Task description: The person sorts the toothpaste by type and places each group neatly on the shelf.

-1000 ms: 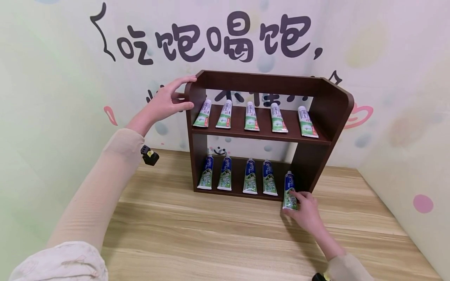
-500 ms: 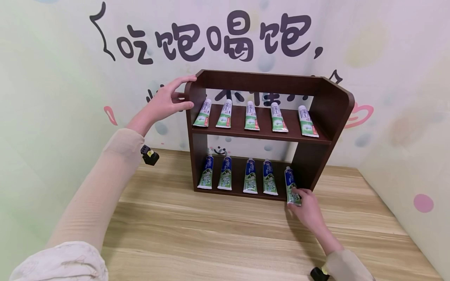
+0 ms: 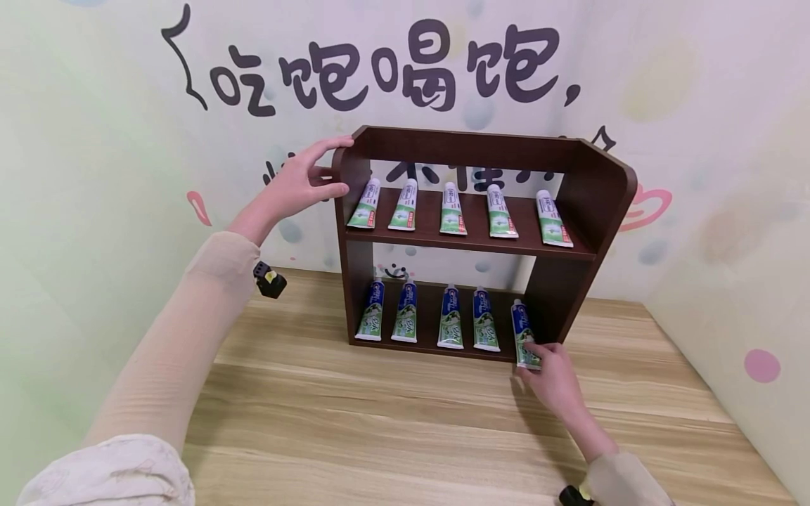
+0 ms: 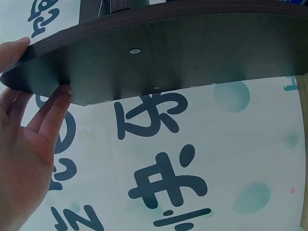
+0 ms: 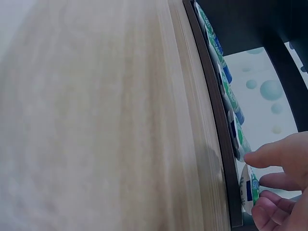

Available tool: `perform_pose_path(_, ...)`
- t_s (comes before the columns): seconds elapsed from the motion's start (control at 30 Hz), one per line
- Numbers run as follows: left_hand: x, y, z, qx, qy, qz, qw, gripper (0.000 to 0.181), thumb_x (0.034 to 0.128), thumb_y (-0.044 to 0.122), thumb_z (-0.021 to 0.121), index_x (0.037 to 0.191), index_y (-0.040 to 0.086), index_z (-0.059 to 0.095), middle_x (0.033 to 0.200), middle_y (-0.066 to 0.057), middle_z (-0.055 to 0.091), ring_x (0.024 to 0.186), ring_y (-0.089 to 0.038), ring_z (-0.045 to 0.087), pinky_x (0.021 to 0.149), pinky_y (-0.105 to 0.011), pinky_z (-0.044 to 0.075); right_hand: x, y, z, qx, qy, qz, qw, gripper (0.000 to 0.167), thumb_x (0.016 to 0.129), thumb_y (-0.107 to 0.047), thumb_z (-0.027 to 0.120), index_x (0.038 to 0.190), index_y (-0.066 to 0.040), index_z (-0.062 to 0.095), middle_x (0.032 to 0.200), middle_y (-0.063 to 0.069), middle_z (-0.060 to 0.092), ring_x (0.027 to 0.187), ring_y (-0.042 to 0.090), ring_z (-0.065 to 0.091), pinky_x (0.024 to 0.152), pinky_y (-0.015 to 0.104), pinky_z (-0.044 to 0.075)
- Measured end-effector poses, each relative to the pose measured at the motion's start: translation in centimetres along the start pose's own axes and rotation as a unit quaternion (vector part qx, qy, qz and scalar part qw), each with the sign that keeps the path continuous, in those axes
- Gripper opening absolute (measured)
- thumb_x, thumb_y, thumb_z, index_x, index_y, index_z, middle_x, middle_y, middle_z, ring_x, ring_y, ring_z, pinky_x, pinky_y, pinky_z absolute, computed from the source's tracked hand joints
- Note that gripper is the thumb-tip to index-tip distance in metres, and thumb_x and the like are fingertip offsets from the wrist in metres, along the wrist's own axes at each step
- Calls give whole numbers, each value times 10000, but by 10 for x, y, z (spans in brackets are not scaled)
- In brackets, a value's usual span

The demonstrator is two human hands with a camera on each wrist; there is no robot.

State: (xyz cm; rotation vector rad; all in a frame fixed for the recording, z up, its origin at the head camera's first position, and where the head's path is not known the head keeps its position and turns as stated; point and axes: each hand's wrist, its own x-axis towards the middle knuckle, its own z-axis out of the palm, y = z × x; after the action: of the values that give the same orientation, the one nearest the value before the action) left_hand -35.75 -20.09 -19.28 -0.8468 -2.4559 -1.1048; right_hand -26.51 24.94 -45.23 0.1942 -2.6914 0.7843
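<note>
A dark brown two-tier shelf (image 3: 471,247) stands against the wall. My left hand (image 3: 300,179) holds its upper left corner; in the left wrist view, that hand (image 4: 29,139) spans the side panel (image 4: 168,53), fingertips against it. At the right end of the lower tier, my right hand (image 3: 553,376) pinches a blue and green toothpaste tube (image 3: 522,325) near its flat end, which sticks out slightly past the front edge. The right wrist view shows the tube's white flat end between the thumb and fingers (image 5: 276,180).
Several matching blue and green tubes (image 3: 450,320) lie in a row on the lower tier, caps to the back. White and green tubes (image 3: 452,211) line the upper tier. The wood-grain table (image 3: 380,422) spreads in front, with a printed wall (image 3: 709,211) behind and at the sides.
My right hand has moved the tube slightly back and up, from hanging over the front edge to mostly on the lower tier. The left hand has kept its place.
</note>
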Motion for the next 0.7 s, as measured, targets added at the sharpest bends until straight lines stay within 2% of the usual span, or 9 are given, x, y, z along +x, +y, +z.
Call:
perform_pose_path(0.17, -1, 1, 0, 19, -12, -8, 10000, 693, 916, 173, 698, 1523, 226, 368, 1615, 78, 317, 1266, -365, 589, 1067, -474, 505, -2, -2, 0, -86, -48, 0, 10000, 487, 798, -115, 768, 1222, 88, 641, 1155, 343, 561, 1025, 425, 567, 875, 549, 500)
perform_pose_path(0.37, -2, 1, 0, -16, -17, -32, 10000, 693, 918, 157, 692, 1525, 223, 364, 1616, 78, 315, 1274, -371, 580, 1074, -490, 495, -1, -5, 0, -141, -339, -42, 9993, 592, 837, -184, 761, 1314, 106, 565, 1264, 371, 521, 1177, 500, 510, 998, 606, 463)
perform_pose_path(0.6, -2, 1, 0, -63, -27, -5, 10000, 681, 919, 138, 687, 1519, 217, 374, 1615, 71, 318, 1273, -371, 581, 1081, -473, 494, 5, -2, 4, -146, -333, -230, 9991, 518, 863, -115, 685, 1299, 136, 562, 1299, 382, 515, 1224, 514, 487, 1025, 616, 444)
perform_pose_path(0.7, 0, 0, 0, -47, -4, 17, 10000, 673, 918, 120, 684, 1512, 214, 383, 1612, 75, 320, 1262, -355, 592, 1075, -465, 500, 7, -3, 6, -196, -447, -214, 9986, 516, 867, -90, 640, 1317, 142, 540, 1333, 386, 486, 1242, 555, 446, 1037, 642, 412)
